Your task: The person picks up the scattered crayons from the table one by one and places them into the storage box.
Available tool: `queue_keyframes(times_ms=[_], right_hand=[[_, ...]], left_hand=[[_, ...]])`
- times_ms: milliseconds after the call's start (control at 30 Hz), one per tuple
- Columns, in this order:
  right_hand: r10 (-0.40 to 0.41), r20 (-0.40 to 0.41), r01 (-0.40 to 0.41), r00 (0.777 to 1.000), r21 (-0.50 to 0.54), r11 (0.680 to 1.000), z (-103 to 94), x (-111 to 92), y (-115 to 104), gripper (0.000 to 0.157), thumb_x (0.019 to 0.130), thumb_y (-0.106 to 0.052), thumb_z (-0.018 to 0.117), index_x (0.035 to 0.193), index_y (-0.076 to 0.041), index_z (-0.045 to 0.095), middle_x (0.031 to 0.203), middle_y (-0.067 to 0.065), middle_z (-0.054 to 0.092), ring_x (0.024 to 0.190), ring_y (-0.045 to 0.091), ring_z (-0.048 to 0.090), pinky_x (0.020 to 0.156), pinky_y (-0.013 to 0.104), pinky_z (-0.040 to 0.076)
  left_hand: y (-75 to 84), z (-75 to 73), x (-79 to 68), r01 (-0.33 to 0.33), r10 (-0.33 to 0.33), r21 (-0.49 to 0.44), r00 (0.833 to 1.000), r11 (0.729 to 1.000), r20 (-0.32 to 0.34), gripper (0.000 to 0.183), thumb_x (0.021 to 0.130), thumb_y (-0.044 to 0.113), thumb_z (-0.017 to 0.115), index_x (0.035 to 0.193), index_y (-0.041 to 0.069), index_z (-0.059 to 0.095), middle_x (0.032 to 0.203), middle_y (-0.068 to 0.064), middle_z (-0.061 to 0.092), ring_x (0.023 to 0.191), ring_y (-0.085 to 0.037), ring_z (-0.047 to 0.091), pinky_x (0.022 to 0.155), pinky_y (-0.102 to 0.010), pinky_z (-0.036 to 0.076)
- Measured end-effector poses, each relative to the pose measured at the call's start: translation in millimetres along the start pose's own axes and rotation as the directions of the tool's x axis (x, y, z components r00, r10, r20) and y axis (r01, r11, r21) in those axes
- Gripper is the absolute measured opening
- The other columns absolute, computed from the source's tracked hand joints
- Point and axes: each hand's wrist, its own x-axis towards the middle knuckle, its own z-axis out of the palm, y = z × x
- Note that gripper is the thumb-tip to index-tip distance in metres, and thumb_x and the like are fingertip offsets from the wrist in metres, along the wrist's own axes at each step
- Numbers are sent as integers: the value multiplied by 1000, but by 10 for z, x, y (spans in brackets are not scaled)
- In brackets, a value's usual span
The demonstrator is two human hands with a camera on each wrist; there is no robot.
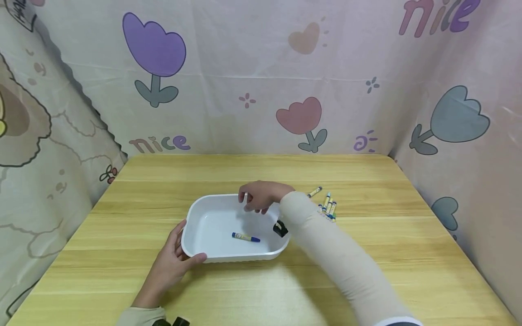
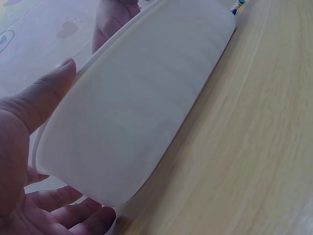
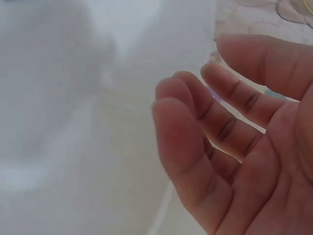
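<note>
Left hand (image 1: 173, 262) grips the white tray (image 1: 195, 213) on the wooden table (image 1: 367, 253); right hand (image 1: 261, 195) hovers empty, fingers relaxed.

Wooden table (image 1: 367, 271), flowered cloth backdrop (image 1: 244, 68) behind.

A glossy white plastic tray (image 1: 195, 213) sits on a smooth wood-grain table (image 1: 367, 253).
</note>
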Motion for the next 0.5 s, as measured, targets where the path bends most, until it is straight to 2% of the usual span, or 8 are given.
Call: queue_keyframes(times_ms=[267, 400, 500], right_hand=[[-37, -109, 40, 993, 26, 999, -288, -249, 189, 27, 95, -18, 64, 121, -9, 58, 99, 8, 60, 82, 21, 64, 65, 29, 58], [-30, -159, 42, 987, 71, 997, -398, -370, 353, 24, 95, -18, 63, 117, -11, 57, 99, 10, 60, 82, 23, 63, 65, 30, 58], [-23, -190, 41, 982, 94, 995, -443, -442, 504, 23, 96, -18, 62, 117, -10, 56, 97, 12, 60, 83, 27, 63, 65, 31, 58]], left_hand=[[-4, 2, -4, -1, 1, -3, 1000, 1000, 1, 101, 81, 11, 80, 154, 4, 10, 152, -27, 29, 127, -41, 47, 89, -20, 49], [-4, -2, -3, 1, -1, -9, 1000, 1000, 3, 101, 81, 11, 79, 154, 5, 10, 153, -26, 28, 128, -40, 46, 88, -15, 47], [-13, -4, -3, 0, 0, -13, 1000, 1000, 6, 101, 82, 11, 79, 154, 6, 10, 153, -25, 29, 128, -40, 46, 88, -16, 47]])
